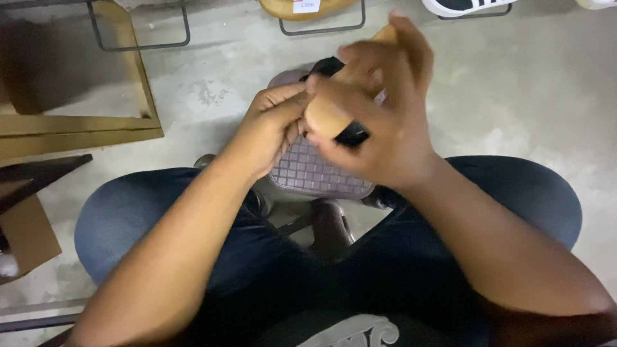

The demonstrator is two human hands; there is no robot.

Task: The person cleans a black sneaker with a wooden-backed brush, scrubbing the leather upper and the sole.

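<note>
Between my knees, I have my left hand (270,128) and right hand (379,122) both curled tight around a tan shoe sole (328,112) with a black upper (blurred), held over a grid-topped stool (315,173). I'd keep that grip firm and steady. Farther off, wire racks (138,29) stand on the concrete floor (514,96).
</note>
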